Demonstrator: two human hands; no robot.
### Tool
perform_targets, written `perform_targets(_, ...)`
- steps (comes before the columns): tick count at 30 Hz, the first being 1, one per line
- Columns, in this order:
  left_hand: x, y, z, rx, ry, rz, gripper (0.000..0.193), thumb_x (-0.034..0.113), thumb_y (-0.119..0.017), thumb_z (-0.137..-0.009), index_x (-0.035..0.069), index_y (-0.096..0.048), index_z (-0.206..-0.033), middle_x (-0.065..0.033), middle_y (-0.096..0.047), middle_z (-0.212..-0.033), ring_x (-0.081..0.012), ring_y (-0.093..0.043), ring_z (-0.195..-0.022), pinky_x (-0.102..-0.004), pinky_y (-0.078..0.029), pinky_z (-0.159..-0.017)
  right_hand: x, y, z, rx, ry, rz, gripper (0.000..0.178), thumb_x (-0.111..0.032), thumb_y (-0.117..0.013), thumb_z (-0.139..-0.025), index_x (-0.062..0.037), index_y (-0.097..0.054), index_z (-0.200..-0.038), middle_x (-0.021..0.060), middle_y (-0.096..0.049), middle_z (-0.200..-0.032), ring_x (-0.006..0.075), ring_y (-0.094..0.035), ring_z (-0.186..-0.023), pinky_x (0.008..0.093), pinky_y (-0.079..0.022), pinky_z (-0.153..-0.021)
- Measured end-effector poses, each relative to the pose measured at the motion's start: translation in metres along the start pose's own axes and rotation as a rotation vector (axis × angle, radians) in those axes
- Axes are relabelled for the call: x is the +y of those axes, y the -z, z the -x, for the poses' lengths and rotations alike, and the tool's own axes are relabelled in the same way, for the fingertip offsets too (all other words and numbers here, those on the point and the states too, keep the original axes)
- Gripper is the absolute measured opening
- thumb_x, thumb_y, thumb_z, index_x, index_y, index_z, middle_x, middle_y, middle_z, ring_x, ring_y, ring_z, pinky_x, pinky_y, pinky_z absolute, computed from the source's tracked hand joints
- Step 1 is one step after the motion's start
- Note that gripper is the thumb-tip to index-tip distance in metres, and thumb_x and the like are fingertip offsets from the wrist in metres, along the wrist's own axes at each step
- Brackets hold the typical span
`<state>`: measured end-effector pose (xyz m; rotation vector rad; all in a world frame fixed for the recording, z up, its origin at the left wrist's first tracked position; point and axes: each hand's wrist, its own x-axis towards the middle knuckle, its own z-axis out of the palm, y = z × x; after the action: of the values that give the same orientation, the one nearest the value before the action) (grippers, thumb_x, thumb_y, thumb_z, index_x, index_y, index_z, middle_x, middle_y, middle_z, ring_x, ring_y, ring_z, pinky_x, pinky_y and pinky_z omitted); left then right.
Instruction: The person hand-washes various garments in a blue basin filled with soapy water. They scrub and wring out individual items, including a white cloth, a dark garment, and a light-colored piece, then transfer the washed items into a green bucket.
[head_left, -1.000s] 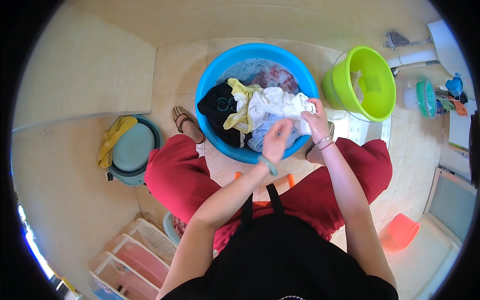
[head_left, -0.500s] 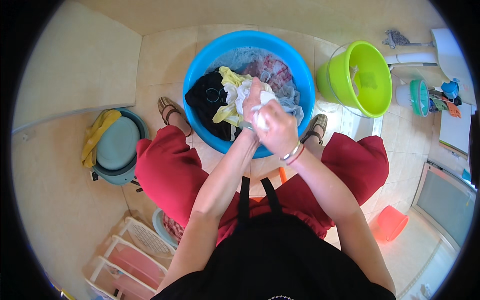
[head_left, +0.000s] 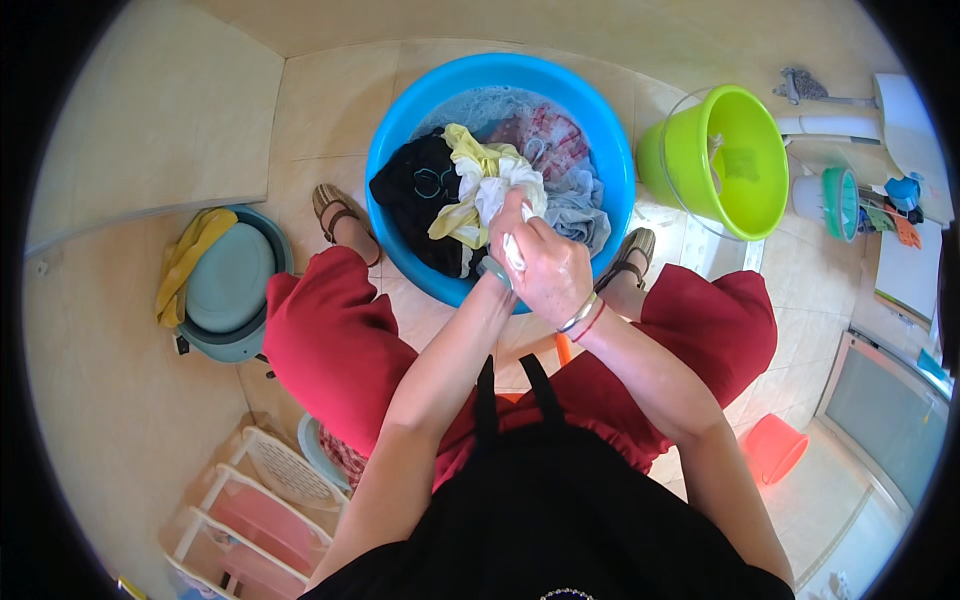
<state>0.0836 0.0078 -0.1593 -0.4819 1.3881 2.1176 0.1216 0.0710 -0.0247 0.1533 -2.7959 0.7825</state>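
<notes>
Over the near side of a round blue tub [head_left: 385,135], both hands grip a white and yellow piece of clothing [head_left: 492,180]. My right hand [head_left: 552,272] is closed round it, with a bit of white cloth showing between the fingers. My left hand [head_left: 506,225] is closed just beside it, partly covered by the right. The rest of the garment lies spread in the tub. Around it are a black garment [head_left: 408,205] on the left, a pale blue cloth [head_left: 580,205] on the right and a pink-red patterned cloth [head_left: 552,138] in sudsy water [head_left: 475,108].
A lime green bucket [head_left: 665,165] stands right of the tub. At the left, stacked grey-green basins [head_left: 230,285] carry a yellow cloth [head_left: 190,262]. A white rack [head_left: 250,500] is at the lower left. A small coral bucket [head_left: 776,450] sits at the lower right.
Both hands have moved slightly down toward me, still gripping the white and yellow clothing. My right hand has turned, its back now facing up more.
</notes>
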Motion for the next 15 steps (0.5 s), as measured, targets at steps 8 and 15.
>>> perform_targets(8, 0.048, -0.057, 0.038, 0.274, 0.189, 0.121, 0.032, 0.031, -0.055, -0.085, 0.002, -0.062, -0.095, -0.0035, -0.061, -0.089, -0.0144, -0.058, -0.079, -0.0297, -0.046, -0.069, 0.094, -0.033, -0.01, -0.115, -0.518, 0.162, 0.032, -0.033, -0.048, -0.093, -0.0061, -0.057, -0.078, 0.0213, -0.062, -0.073, 0.04, -0.06, -0.065, 0.0482, -0.048, -0.056)
perform_targets(15, 0.033, -0.013, 0.008, 0.04, 0.144, -0.107, 0.03, 0.032, -0.054, -0.086, 0.002, -0.058, -0.082, -0.0048, -0.059, -0.083, -0.0157, -0.056, -0.073, -0.0327, -0.044, -0.066, 0.011, -0.009, 0.016, -0.1, -0.168, -0.022, 0.022, -0.027, -0.057, -0.088, -0.0063, -0.052, -0.084, 0.0175, -0.058, -0.074, 0.036, -0.06, -0.062, 0.0432, -0.047, -0.051)
